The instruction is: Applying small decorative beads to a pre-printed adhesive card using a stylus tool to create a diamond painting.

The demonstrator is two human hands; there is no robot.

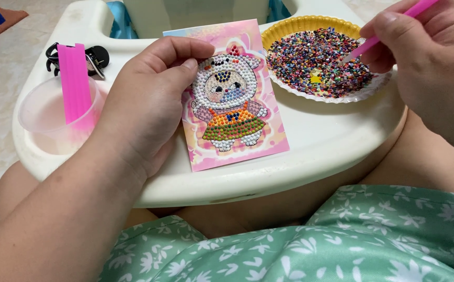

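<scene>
Head view: a scalloped yellow paper plate [301, 24] holds tiny multicoloured beads [316, 60], where the right hand [436, 62] pinches a pink pen [378, 35]. Left hand [143, 107] fingers grip the glossy beaded card [232, 109] on the white plastic tray [321, 141]; a clear cup [41, 117] holds a pink strip [74, 83].

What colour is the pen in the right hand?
Pink; the pen shows best in the head view.

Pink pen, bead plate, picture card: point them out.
pink pen [365, 46], head view, on its shaft.
bead plate [303, 23], head view, on its yellow rim.
picture card [237, 143], head view, on its lower part.
</scene>
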